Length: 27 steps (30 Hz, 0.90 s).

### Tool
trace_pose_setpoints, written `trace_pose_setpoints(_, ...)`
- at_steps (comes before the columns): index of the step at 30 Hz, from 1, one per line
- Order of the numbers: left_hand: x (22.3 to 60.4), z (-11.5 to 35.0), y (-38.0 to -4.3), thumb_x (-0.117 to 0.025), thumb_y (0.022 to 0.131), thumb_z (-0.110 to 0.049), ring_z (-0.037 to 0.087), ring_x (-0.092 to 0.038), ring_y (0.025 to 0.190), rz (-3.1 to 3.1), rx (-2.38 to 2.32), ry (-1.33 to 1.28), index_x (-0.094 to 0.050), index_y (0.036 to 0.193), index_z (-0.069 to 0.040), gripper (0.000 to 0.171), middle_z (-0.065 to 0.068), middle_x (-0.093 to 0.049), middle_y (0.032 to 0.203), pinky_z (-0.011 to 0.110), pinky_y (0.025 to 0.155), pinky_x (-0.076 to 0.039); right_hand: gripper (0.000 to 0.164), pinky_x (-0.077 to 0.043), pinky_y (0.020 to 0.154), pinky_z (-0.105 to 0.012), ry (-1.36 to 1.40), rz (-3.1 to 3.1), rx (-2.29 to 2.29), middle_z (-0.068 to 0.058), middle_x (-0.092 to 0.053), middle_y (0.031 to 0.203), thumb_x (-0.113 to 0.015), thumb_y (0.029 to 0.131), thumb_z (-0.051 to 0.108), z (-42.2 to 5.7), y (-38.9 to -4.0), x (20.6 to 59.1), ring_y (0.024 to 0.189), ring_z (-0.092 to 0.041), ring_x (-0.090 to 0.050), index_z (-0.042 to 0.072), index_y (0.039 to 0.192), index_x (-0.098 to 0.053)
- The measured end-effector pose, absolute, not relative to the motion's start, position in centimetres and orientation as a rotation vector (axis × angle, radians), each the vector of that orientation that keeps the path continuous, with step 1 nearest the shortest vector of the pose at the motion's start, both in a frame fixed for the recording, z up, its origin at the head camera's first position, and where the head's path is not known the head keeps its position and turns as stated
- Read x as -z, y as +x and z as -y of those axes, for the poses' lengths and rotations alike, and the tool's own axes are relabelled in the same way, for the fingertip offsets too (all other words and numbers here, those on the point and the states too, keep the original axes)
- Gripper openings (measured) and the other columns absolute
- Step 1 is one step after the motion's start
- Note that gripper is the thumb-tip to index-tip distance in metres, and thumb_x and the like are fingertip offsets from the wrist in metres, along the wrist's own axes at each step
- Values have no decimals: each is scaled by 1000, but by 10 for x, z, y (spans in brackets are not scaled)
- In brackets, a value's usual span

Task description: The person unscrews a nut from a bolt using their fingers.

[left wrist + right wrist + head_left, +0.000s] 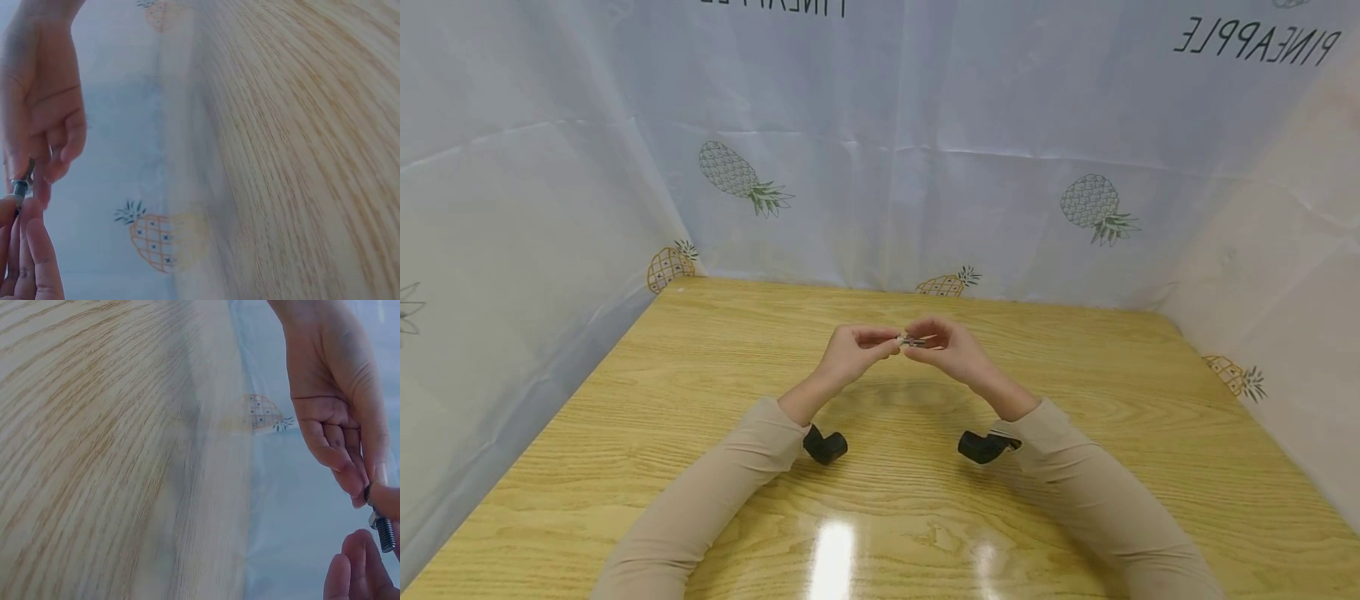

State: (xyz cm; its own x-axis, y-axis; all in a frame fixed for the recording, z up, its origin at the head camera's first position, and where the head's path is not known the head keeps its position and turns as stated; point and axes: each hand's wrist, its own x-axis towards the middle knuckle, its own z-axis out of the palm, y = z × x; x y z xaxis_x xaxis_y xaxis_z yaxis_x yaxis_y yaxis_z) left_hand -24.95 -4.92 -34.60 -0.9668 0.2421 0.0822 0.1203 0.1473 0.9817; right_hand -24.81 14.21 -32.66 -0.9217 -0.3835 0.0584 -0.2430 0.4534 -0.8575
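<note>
My left hand pinches the head end of a small metal bolt between its fingertips. The bolt's threaded shank points across toward my right hand. A hex nut sits on the shank, near the pinching fingers. The right thumb and fingers curve around the bolt, with a gap on either side of it in the head view. In the right wrist view, the right fingertips lie close beside the nut. Both hands are raised over the wooden table, meeting in the middle.
Black wrist-worn cameras hang under both wrists, the left camera and the right camera. A pale curtain printed with pineapples stands behind the table and along both sides. Beige sleeves cover both forearms.
</note>
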Motion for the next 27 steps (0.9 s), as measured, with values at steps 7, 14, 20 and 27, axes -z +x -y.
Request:
trace_pose_setpoints(7, 345, 50, -249, -65, 88, -21, 20, -68, 98, -2329, -1932, 372, -69, 111, -6, 27, 13, -69, 112, 36, 91, -54, 40, -53, 88, -43, -554, -2512, 1450, -21, -65, 110, -48, 98, 33, -141, -249, 325, 101, -41, -59, 3, 123, -59)
trace_pose_setpoints(14, 346, 50, -250, -66, 88, -17, 22, -68, 98, -2314, -1950, 363, -69, 111, -4, 27, 16, -68, 113, 40, 92, -53, 30, -51, 92, -46, -535, -2544, 1487, -16, -62, 118, -59, 93, 22, -140, -248, 327, 106, -34, -60, 6, 118, -60)
trace_pose_setpoints(20, 345, 50, -249, -66, 88, -17, 21, -68, 97, -2303, -1954, 362, -68, 112, -3, 27, 16, -68, 113, 43, 94, -52, 38, -51, 92, -45, -537, -2514, 1523, -15, -58, 122, -60, 92, 25, -140, -248, 327, 110, -35, -57, 6, 125, -54)
trace_pose_setpoints(27, 345, 51, -249, -65, 89, -20, 23, -66, 102, -2322, -1923, 354, -68, 113, -6, 28, 14, -68, 114, 38, 94, -52, 40, -51, 90, -49, -538, -2517, 1447, -19, -67, 106, -49, 97, 34, -140, -248, 326, 99, -38, -60, 4, 122, -60)
